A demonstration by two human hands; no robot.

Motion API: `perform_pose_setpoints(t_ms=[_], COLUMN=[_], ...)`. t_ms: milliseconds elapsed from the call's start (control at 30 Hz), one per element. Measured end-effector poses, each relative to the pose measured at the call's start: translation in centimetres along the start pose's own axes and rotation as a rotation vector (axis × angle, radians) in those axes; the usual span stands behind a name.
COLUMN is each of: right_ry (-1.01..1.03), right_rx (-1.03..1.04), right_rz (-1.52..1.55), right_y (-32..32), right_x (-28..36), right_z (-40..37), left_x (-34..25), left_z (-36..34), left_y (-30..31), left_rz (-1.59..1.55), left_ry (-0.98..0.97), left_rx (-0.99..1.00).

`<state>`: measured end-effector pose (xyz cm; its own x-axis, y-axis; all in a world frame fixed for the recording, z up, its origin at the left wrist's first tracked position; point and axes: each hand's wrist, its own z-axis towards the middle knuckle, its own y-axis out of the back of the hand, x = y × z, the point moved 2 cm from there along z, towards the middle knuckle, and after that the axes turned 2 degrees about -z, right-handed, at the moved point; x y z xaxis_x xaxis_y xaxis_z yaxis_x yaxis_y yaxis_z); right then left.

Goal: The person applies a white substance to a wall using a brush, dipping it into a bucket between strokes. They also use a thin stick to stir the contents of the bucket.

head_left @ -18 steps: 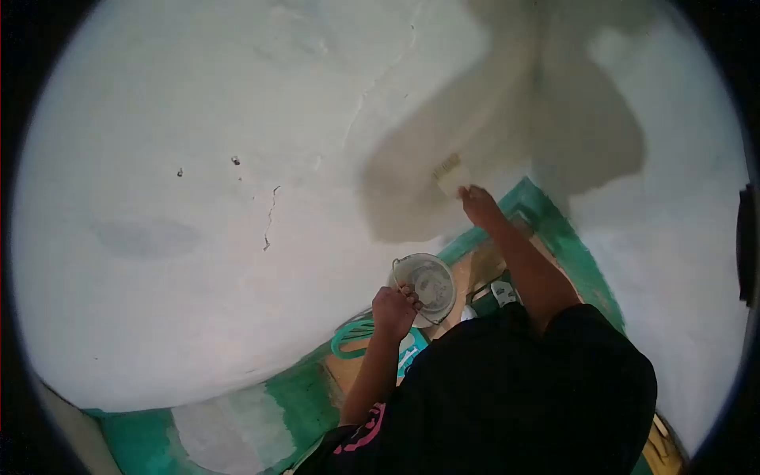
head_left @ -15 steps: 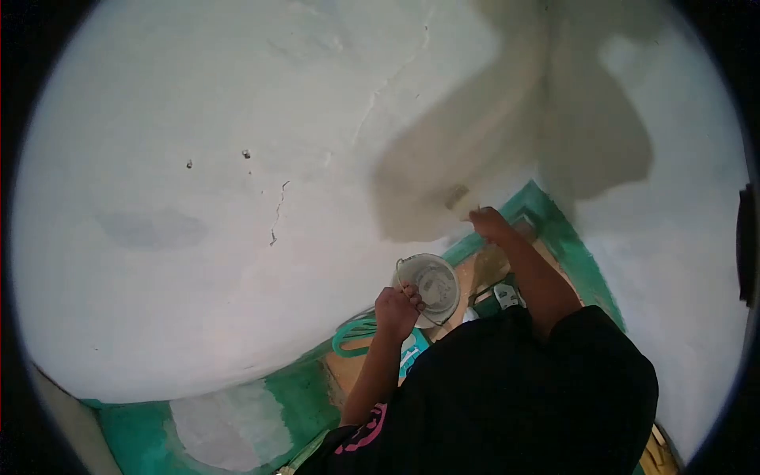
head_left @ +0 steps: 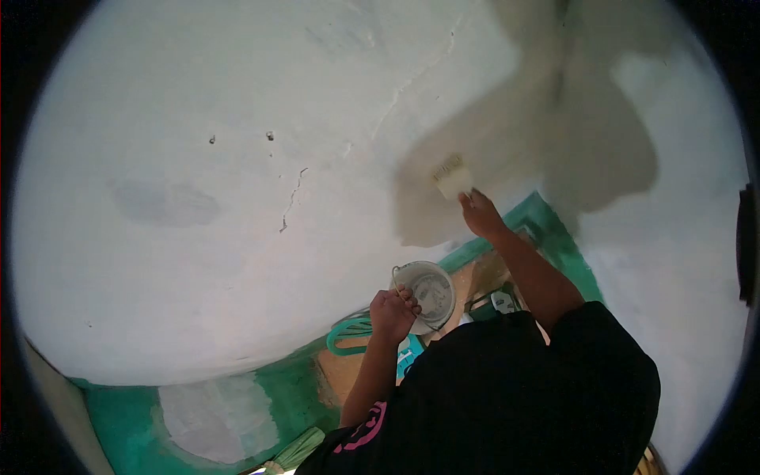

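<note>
My right hand (head_left: 480, 213) is closed around the handle of a wide, pale paint brush (head_left: 454, 180). Its bristle end lies against the white wall (head_left: 332, 269), inside my shadow. Lower down, my left hand (head_left: 395, 314) grips the thin wire handle of a bucket (head_left: 434, 294), which hangs close to the wall. The bucket is light grey, with whitish smears on its inner bottom. Part of its rim is hidden behind my left fingers.
A crack (head_left: 293, 199) and two small holes mark the wall. Green paint (head_left: 305, 396) runs along its lower part and into the corner. Below the bucket are a turquoise round-framed object (head_left: 342, 336) and a white-and-dark item (head_left: 503, 302). A green bundle (head_left: 297, 450) lies at the bottom.
The brush has moved up along the wall with my right hand, and its bristles now show more clearly. My left hand still holds the bucket. The view has shifted slightly.
</note>
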<state>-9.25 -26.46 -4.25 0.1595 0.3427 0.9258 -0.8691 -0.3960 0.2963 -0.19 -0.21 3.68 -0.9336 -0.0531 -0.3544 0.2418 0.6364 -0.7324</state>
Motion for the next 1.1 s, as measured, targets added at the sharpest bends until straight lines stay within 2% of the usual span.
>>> perform_pose_setpoints(t_ms=[67, 100, 167, 267, 333, 467, 567, 633, 667, 733, 767, 833, 900, 967, 1100], right_ry=[-0.690, -0.688, -0.797, -0.706, -0.645, -0.511, -0.552, -0.719, -0.714, -0.988, -0.988, -0.845, -0.742, -0.571, -0.457], right_rx=[0.362, 0.372, 0.516, 0.483, 0.468, 0.397, 0.386, 0.370, 0.378, 0.466, 0.473, 0.386, 0.421, 0.428, 0.389], right_rz=[0.388, 0.384, 0.467, 0.623, 0.689, 0.838, 0.790, 0.700, 0.694, 0.664, 0.661, 0.682, 0.727, 0.850, 0.887], right_y=[1.2, 1.1, 0.6, 1.9, 4.3, 5.1, 2.6, 1.0, 0.8, 0.5, 0.3, 2.2, 4.5, 7.1, 8.4], right_x=[-0.7, -1.1, -1.9, 6.2, 12.4, 15.2, 9.8, 3.9, 2.1, 1.1, 0.7, 5.9, 11.5, 17.1, 18.7], right_z=[-2.5, -3.0, -3.6, -1.1, -0.2, -0.1, -1.4, -2.9, -3.3, -3.9, -3.8, -2.4, -0.6, 0.2, 1.7], left_x=[-0.1, -0.1, -0.2, -0.6, -0.8, -0.8, -0.6, -0.4, -0.5, -0.9, -0.9, -0.9, -0.7, -0.5, -0.5], left_z=[-0.2, -0.6, -0.9, -0.9, -1.2, -1.0, -1.0, -1.0, -1.1, -0.9, -0.9, -1.1, -1.5, -1.8, -2.0], left_y=[1.0, 1.1, 1.0, 2.0, 1.6, 1.5, 1.7, 1.7, 1.8, 2.5, 2.9, 3.0, 2.5, 1.4, 1.9], left_rz=[0.012, 0.004, -0.009, -0.011, -0.004, -0.021, -0.023, -0.040, -0.047, -0.050, -0.046, -0.005, 0.034, 0.080, 0.099], left_ry=[-0.021, -0.028, -0.026, -0.021, -0.026, -0.049, -0.061, -0.063, -0.063, -0.074, -0.073, -0.108, -0.138, -0.204, -0.222], left_rx=[-0.002, -0.004, 0.020, 0.121, 0.101, 0.086, 0.084, 0.098, 0.106, 0.141, 0.172, 0.120, 0.066, -0.077, -0.022])
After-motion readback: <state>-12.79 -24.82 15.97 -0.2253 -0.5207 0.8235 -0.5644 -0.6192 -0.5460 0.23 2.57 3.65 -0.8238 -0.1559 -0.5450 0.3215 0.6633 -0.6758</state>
